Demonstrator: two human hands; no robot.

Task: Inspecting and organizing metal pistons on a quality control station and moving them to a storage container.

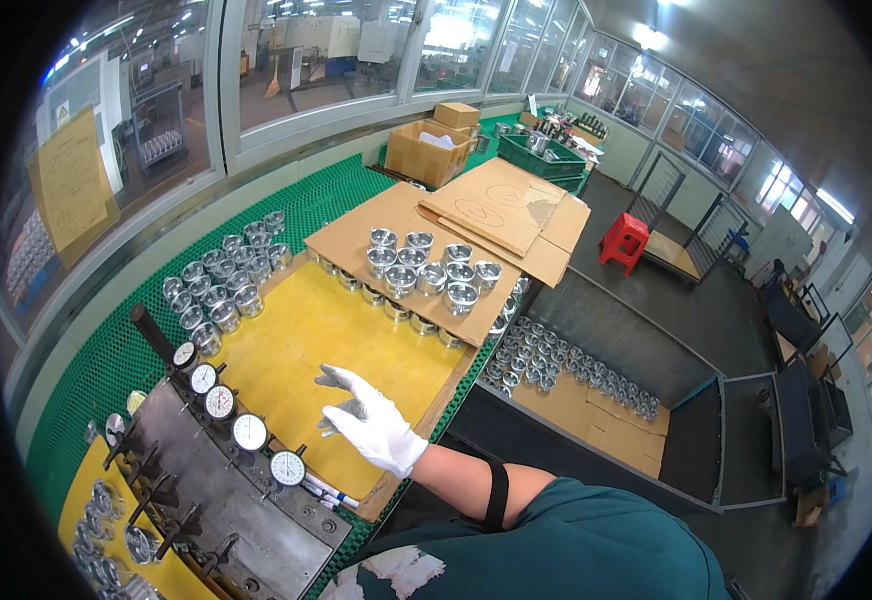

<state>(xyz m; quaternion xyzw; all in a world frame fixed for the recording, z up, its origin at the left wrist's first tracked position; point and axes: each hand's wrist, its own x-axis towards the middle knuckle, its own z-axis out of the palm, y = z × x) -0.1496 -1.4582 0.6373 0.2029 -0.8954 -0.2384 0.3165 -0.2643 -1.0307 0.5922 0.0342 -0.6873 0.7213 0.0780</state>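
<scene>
We see the right hand (374, 430) over the yellow mat (296, 325), fingers spread, holding nothing; metal pistons (225, 317) stand left of the mat, on cardboard (351, 232) behind it, in a bin (651, 345) right of it; probably midway; which groups are done or left, we can't tell.

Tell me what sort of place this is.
Probably a factory workshop, perhaps a measuring station: round white-faced dial gauges stand in a row along a grey metal fixture, and short shiny silver metal cylinders are grouped on flat brown cardboard.
</scene>
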